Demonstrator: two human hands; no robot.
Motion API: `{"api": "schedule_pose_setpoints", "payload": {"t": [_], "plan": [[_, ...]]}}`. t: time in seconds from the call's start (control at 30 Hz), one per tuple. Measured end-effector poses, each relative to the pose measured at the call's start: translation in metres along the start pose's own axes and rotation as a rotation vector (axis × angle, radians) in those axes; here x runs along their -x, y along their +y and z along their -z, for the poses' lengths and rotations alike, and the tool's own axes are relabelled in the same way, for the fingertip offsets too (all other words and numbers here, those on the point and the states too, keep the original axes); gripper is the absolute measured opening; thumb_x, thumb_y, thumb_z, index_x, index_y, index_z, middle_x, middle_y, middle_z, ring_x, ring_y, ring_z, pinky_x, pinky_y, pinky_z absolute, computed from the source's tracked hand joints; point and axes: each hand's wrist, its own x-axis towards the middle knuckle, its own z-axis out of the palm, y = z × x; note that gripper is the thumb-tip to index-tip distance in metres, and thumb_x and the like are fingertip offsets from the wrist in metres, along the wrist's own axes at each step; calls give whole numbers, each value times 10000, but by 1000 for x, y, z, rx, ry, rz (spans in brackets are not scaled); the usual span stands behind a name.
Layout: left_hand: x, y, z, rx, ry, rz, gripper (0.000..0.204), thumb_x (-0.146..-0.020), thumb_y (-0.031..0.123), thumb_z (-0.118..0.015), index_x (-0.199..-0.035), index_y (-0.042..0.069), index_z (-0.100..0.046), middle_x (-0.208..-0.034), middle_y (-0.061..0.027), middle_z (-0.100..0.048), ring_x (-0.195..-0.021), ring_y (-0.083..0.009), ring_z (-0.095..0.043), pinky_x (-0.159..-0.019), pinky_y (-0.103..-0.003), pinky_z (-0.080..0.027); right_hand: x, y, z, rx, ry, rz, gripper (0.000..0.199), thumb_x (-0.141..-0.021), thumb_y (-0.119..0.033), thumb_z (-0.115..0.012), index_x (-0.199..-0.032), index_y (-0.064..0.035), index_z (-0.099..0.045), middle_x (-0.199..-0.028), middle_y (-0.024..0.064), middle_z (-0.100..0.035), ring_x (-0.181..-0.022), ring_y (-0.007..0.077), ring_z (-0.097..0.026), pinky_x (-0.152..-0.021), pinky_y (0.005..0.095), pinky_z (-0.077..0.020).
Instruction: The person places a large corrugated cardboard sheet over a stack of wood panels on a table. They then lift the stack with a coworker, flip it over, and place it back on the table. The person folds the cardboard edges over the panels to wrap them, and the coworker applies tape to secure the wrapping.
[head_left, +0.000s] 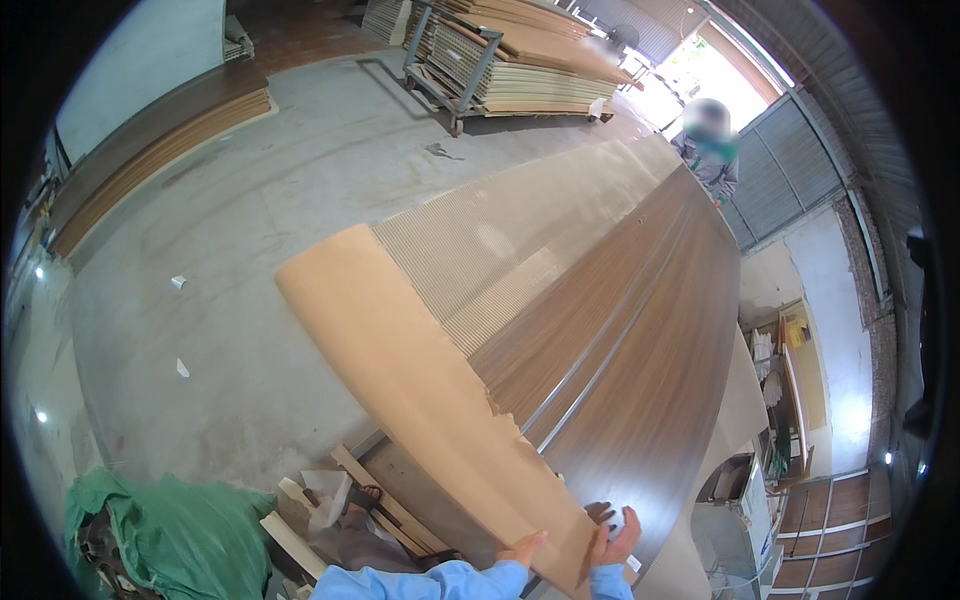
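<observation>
A long wood-grain panel (640, 380), glossy brown with two thin silvery strips along it, stretches from me to the far end. Corrugated cardboard (480, 240) lies along its left side, ribbed face up, and its near end is folded across as a smooth tan flap (400, 350) with a torn edge. My left hand (523, 549) is at the flap's near edge, thumb on top, the other fingers mostly hidden. Beside the flap's right end, my right hand (615, 542) is just over the panel, fingers apart and curved; a whitish glint shows between them.
At the panel's far end stands another person (710, 160). A wheeled cart (455, 75) carries stacked boards at the back. More boards (160, 150) are piled at the left. A green cloth heap (170, 535) and wooden strips (390, 510) lie near my left; a machine (735, 520) is at right.
</observation>
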Motion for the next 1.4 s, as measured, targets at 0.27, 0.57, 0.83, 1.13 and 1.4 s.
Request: {"api": "schedule_pose_setpoints", "payload": {"t": [0.27, 0.57, 0.83, 1.13, 1.4], "plan": [[-34, -33, -1, -211, -223, -252, 723, -709, 444, -767, -1195, -43, -542, -1210, -127, -584, -1063, -230, -566, -929, -335, -441, -12, -44, -21, -34, -119, -24, 536, -832, -254, -569, -1285, 2, -440, -1346, 225, -418, -1242, 401, -388, -1048, 481, -283], [-47, -35, -1, 31, -33, -80, 658, -672, 361, -822, -1178, 19, -578, -1137, -89, -614, -1003, -232, -581, -847, -381, -482, 23, -18, 4, -105, -85, -43, 529, -802, -236, -627, -1253, -10, -470, -1340, 193, -434, -1249, 392, -381, -1044, 476, -296], [-25, -12, -1, 157, -47, -120, 690, -670, 349, -823, -1230, 59, -545, -1155, -62, -598, -993, -216, -576, -797, -395, -486, 80, 59, 32, 0, -15, -251, 603, -752, -312, -684, -1242, -19, -488, -1317, 189, -463, -1223, 391, -411, -1021, 493, -316], [-24, -8, 1, 109, -97, -118, 612, -739, 335, -777, -1258, 125, -528, -1202, -45, -578, -1064, -228, -558, -872, -429, -482, 131, 148, 44, -295, 52, -962, 684, -739, -391, -735, -1239, 3, -486, -1199, 211, -563, -1098, 356, -543, -940, 426, -421], [-26, -2, -7, 202, -251, -48, 576, -763, 379, -747, -1239, 135, -536, -1186, -35, -593, -1034, -239, -581, -884, -435, -492, 140, 188, 26, -484, -17, -1023, 787, -751, -514, -688, -1213, 93, -497, -1190, 260, -570, -1127, 353, -548, -952, 401, -421]]}}
